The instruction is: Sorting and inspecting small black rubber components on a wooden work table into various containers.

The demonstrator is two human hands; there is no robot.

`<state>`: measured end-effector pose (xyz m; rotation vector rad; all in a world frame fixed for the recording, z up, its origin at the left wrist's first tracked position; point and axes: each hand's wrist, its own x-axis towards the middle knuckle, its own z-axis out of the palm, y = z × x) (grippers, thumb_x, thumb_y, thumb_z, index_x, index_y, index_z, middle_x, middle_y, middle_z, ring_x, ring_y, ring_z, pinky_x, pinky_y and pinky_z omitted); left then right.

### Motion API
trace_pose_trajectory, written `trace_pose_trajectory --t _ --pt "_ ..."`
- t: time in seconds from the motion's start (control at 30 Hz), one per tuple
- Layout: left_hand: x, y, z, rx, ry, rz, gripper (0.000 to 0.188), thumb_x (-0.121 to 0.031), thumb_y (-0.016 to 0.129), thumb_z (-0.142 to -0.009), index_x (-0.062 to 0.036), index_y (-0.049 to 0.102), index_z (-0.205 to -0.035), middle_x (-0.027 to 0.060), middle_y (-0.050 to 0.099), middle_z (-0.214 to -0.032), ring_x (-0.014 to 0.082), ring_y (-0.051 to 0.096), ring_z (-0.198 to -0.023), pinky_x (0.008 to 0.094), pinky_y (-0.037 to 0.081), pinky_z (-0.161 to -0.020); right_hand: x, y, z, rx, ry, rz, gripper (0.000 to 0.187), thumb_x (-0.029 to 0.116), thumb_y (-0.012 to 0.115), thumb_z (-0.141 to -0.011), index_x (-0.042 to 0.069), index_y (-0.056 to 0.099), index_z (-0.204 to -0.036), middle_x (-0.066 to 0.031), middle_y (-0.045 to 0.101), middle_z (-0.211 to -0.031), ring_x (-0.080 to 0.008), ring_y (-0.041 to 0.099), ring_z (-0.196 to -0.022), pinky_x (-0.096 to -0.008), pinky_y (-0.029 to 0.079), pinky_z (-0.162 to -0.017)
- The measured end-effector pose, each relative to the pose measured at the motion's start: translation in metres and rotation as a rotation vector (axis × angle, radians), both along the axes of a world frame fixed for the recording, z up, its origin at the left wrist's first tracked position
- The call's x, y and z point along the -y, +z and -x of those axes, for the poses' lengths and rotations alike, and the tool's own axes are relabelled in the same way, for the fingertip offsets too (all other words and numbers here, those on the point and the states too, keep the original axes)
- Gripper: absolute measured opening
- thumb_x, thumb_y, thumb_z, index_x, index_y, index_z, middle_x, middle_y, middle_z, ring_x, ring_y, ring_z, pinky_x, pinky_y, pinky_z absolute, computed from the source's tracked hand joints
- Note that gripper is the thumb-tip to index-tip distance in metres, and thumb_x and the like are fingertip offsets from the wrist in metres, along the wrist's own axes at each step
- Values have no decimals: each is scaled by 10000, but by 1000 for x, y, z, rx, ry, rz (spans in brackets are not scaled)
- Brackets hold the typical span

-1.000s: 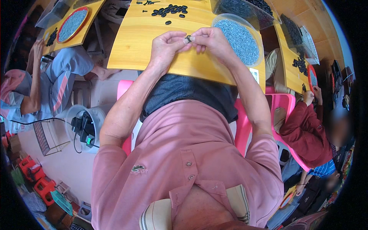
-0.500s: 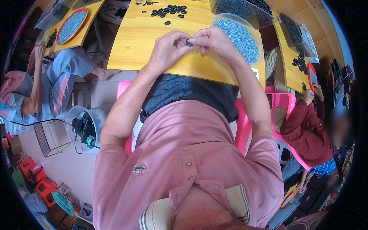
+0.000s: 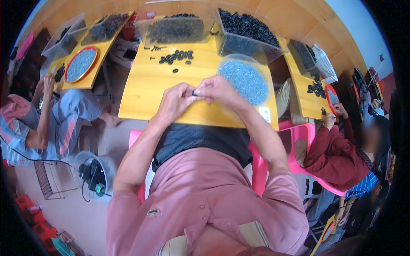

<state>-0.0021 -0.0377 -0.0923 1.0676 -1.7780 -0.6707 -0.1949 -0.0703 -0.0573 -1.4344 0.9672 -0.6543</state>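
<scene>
- Both hands meet mid-frame, just above centre, over the yellow table (image 3: 141,91).
- Left hand (image 3: 175,102) and right hand (image 3: 220,91) pinch one small dark part (image 3: 195,92) between them; fingertips of both sides are narrow and closed on it, the rest of the fingers curled in.
- The part sits right at the junction of the two thumb/forefinger pinches, mostly hidden; only a dark sliver shows. Can't tell its exact shape.
- Held up off the table surface, close to the body, probably so both hands can work it at once.
- Clear round dish of small grey pieces (image 3: 244,81) is just right of the right hand, touching distance, likely staged as the feed supply.
- A loose row of black pieces (image 3: 176,56) lies on the table above the hands, well apart from them.
- Clear bins of black parts (image 3: 250,27) line the top edge of the table, behind the dish.
- Other people are seated at neighbouring tables at the left and right frame edges; their hands are well clear of this one.
</scene>
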Motion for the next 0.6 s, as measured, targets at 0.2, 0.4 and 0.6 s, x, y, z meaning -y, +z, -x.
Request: trace_pose_trajectory --t 0.2,0.4,0.6 --pt "-2 0 -1 51 -12 34 210 -87 793 -745 13 663 -876 131 648 -723 207 614 -602 322 498 -582 3 -6 3 -6 41 1 170 165 728 -809 11 661 -784 -12 601 -636 -67 515 -504 -211 383 -451" --pt "3 6 0 16 -9 74 229 -88 800 -737 4 675 -905 103 643 -723 162 596 -607 284 505 -598 2 7 3 -35 42 18 164 158 709 -819 0 664 -811 -27 618 -659 -76 540 -535 -219 415 -484" --pt "11 9 2 -171 -56 -164 365 -79 780 -759 -10 627 -1084 65 605 -722 144 583 -644 280 494 -615 22 49 10 -214 99 57 144 160 695 -824 19 668 -813 -35 635 -654 -85 588 -556 -220 453 -514"
